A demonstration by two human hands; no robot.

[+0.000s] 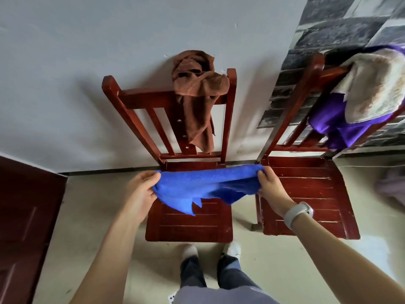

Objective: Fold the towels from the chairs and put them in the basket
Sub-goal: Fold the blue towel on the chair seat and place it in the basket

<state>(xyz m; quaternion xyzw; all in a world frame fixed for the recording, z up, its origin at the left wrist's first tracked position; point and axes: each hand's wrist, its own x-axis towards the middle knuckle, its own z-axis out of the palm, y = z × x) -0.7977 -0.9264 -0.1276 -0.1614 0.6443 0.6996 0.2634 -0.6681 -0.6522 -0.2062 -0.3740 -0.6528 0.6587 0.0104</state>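
Blue towel (206, 185) stretched between left hand (142, 189) and right hand (270, 189), fingers pinching opposite ends above red wooden chair (188, 227); middle sagging below the grips.

A plain home room — two red wooden chairs (188, 216) against a white wall (87, 62), tiled floor (285, 270).

bare forearms | white wristband (298, 212), maybe a watch | dark trousers (210, 273) | white shoes (232, 249)
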